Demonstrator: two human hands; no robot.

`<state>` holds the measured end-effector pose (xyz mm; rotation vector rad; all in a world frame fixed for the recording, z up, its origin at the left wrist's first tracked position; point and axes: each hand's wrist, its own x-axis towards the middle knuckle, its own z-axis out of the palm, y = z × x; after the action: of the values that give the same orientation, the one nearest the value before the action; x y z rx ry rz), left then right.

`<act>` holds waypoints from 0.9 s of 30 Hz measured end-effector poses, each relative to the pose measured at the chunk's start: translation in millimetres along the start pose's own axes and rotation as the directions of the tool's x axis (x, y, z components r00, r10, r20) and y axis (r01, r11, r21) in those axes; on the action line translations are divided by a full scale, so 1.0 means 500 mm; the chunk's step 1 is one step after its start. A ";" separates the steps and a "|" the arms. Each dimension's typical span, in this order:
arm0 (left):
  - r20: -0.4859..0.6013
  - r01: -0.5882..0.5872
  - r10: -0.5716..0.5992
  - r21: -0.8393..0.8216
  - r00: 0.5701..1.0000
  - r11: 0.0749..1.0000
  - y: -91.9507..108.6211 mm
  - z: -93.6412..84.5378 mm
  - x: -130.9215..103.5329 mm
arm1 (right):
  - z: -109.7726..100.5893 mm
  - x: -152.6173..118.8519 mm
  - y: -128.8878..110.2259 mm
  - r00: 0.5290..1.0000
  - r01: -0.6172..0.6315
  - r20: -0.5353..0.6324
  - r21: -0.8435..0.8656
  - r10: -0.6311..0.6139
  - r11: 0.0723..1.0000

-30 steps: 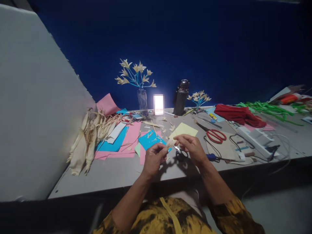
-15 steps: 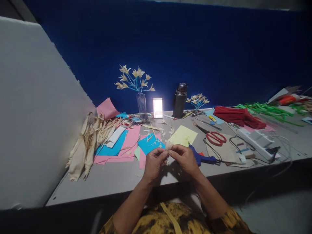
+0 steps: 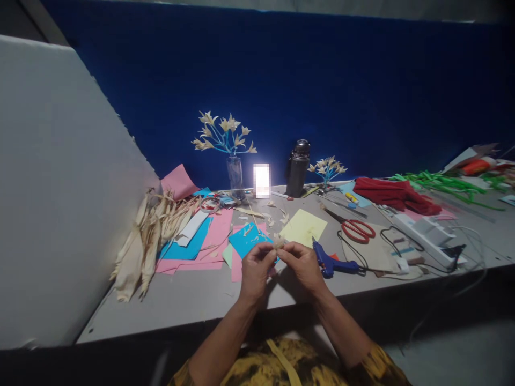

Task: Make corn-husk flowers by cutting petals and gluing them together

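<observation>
My left hand (image 3: 256, 268) and my right hand (image 3: 302, 265) meet over the front of the table, fingertips pinched together. Between them is a small pale piece of corn husk (image 3: 278, 242), mostly covered by the fingers. Just beyond the hands lie a blue sheet of paper (image 3: 247, 240) with husk scraps on it and a yellow sheet (image 3: 302, 227). A blue glue gun (image 3: 332, 261) rests close to the right hand. Behind it are red-handled scissors (image 3: 358, 231).
Dried corn husks (image 3: 134, 257) are heaped at the left beside a white panel (image 3: 60, 187). Husk flowers stand in a glass vase (image 3: 235, 174) near a dark flask (image 3: 296, 171). At the right are a red cloth (image 3: 394, 195), a power strip (image 3: 422, 236) and green stems (image 3: 446, 182).
Both hands stay pinched together on the husk piece, with the fingers shifted slightly and more of it covered. The whole view has moved a little.
</observation>
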<state>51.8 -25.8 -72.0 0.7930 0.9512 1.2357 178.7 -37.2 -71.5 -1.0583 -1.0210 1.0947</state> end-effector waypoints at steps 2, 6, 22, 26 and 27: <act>0.003 -0.035 0.035 0.005 0.999 0.999 0.004 -0.004 0.004 | -0.001 0.001 0.002 1.000 -0.017 -0.003 0.004 0.017 1.000; 0.004 -0.029 0.029 0.013 1.000 0.999 0.014 -0.006 0.004 | 0.003 0.001 -0.004 0.998 -0.059 -0.009 0.016 0.059 0.998; -0.010 0.096 -0.098 -0.131 0.995 0.987 0.009 0.011 -0.006 | 0.026 -0.009 0.020 0.987 -0.111 -0.094 0.208 0.133 0.972; 0.096 0.089 -0.084 -0.047 0.992 0.995 0.018 0.000 -0.003 | -0.008 0.000 -0.011 0.997 -0.059 0.047 0.046 0.057 0.997; 0.114 0.088 -0.083 -0.037 0.990 0.995 0.018 -0.002 -0.002 | -0.014 0.002 -0.019 0.998 -0.037 0.052 0.020 0.036 0.999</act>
<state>47.0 -25.0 -64.1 0.7725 0.8560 1.1215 187.4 -38.2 -63.5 -1.0404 -1.0321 1.1655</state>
